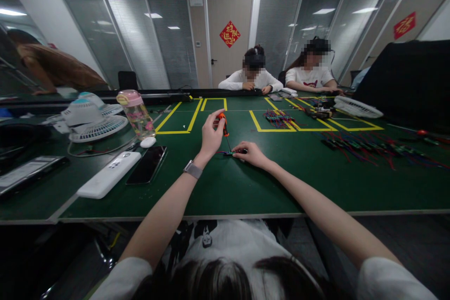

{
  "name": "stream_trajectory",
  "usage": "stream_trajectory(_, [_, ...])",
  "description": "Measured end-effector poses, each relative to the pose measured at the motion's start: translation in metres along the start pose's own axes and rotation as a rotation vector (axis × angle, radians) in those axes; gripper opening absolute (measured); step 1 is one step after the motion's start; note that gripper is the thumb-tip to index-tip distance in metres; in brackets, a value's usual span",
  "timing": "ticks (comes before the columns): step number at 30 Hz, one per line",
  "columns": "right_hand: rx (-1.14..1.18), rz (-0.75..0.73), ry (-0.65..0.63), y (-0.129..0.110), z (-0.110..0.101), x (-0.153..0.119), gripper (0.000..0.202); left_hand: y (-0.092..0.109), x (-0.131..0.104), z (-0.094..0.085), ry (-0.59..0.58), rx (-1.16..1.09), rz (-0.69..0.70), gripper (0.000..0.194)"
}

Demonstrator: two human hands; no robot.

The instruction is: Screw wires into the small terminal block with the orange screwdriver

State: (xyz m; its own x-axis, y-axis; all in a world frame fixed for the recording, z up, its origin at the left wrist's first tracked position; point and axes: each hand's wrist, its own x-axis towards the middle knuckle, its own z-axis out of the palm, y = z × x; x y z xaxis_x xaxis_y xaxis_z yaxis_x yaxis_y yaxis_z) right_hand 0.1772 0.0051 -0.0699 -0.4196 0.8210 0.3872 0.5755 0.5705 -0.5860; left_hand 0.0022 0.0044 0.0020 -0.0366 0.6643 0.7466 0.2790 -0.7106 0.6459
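My left hand [212,135] grips an orange and black screwdriver [222,124] by its handle. The shaft points down, and its tip meets a small green terminal board [228,153] on the table. My right hand [250,154] pinches the right end of that board between thumb and fingers, holding it against the green surface. Thin wires stick out from the board's left side. The exact spot under the tip is too small to make out.
Wired boards lie in a bundle [279,118] ahead and in a long row [369,146] at right. To the left are a black phone [146,165], a white power bank [109,174], a bottle [136,115] and a fan [94,124]. Co-workers sit opposite.
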Motion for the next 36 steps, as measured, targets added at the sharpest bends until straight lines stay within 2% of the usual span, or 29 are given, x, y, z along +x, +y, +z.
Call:
stream_trajectory(15, [0.004,0.003,-0.002,0.0006,0.0005,0.0002,0.018,0.0001,-0.0003,0.0001,-0.004,-0.015,-0.001,0.025])
stream_trajectory(23, [-0.001,0.002,-0.004,0.0006,0.0004,0.0006,0.018,-0.0050,-0.0002,0.0006,0.041,-0.010,-0.002,0.024])
stream_trajectory(28, [0.002,0.002,-0.001,0.0005,0.0003,0.0003,0.018,-0.0033,-0.0001,-0.0001,0.004,-0.039,-0.007,0.025])
stream_trajectory(36, [-0.003,-0.001,0.003,0.0003,0.0005,0.0001,0.018,0.0008,-0.0017,-0.0005,0.045,0.064,0.039,0.019])
